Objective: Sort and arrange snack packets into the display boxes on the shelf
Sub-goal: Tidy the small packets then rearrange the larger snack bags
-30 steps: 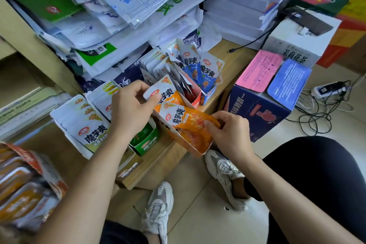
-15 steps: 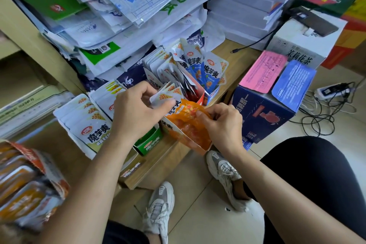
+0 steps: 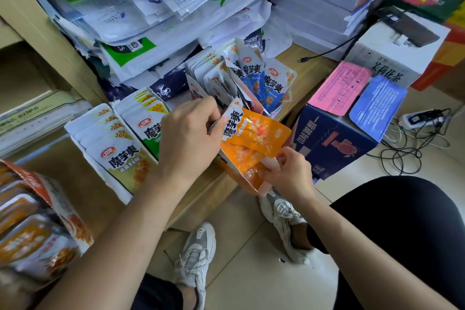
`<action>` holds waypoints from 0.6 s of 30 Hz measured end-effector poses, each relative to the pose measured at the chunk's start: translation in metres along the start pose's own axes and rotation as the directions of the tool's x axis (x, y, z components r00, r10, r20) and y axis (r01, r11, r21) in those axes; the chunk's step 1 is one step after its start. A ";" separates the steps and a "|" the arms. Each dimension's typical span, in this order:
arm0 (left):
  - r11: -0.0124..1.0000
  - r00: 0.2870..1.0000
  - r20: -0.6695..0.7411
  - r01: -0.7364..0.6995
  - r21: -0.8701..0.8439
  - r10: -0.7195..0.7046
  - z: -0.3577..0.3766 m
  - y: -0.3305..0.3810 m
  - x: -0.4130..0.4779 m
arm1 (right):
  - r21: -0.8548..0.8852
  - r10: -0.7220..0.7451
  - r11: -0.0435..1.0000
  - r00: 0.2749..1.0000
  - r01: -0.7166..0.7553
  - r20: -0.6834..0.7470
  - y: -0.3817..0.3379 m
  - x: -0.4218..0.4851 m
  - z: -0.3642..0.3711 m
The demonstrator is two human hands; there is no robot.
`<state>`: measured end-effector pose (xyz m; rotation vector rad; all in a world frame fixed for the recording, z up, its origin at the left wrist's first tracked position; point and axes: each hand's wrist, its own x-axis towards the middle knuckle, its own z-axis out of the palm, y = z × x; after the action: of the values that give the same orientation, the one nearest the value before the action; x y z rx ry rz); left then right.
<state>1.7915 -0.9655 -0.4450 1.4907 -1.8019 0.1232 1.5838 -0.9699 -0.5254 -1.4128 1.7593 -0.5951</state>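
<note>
Left hand (image 3: 191, 138) pinches top of orange packet (image 3: 259, 131), holding it tilted over orange box (image 3: 239, 178) at front edge of shelf (image 3: 208, 191), likely to slide it in. Right hand (image 3: 289, 173) pinches front wall of orange box, probably steadying it against push.

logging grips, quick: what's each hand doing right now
Left hand: closed, pinching the orange packet.
Right hand: closed, gripping the orange box front.
</note>
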 end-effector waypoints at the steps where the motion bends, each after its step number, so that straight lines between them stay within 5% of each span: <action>1: 1.000 1.000 0.005 -0.024 -0.007 0.024 0.000 0.002 -0.001 | 0.006 -0.002 1.000 1.000 0.002 -0.029 0.002 0.000 0.004; 8: 1.000 1.000 -0.001 -0.010 -0.004 0.010 0.001 -0.005 -0.002 | 0.081 -0.124 0.987 0.980 0.137 -0.156 0.013 -0.015 0.004; 11: 1.000 1.000 -0.016 -0.017 0.018 0.018 0.001 -0.007 -0.004 | -0.136 -0.454 0.891 0.866 0.434 -0.209 0.016 -0.038 -0.012; 13: 0.999 0.999 -0.024 -0.023 0.031 0.024 0.002 -0.006 -0.005 | -0.339 -0.588 0.765 0.808 0.548 -0.022 0.016 -0.044 -0.020; 16: 0.999 1.000 -0.022 -0.001 0.036 0.001 0.001 -0.004 -0.005 | -0.446 -0.444 0.758 0.877 0.477 0.184 0.017 -0.041 -0.019; 18: 0.999 0.999 -0.002 0.047 0.025 -0.047 -0.001 -0.006 -0.005 | -0.176 -0.373 0.909 0.926 0.377 0.059 0.012 -0.044 -0.015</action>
<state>1.7971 -0.9629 -0.4501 1.5487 -1.7693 0.1240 1.5677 -0.9263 -0.5133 -1.9046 1.5619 -0.6217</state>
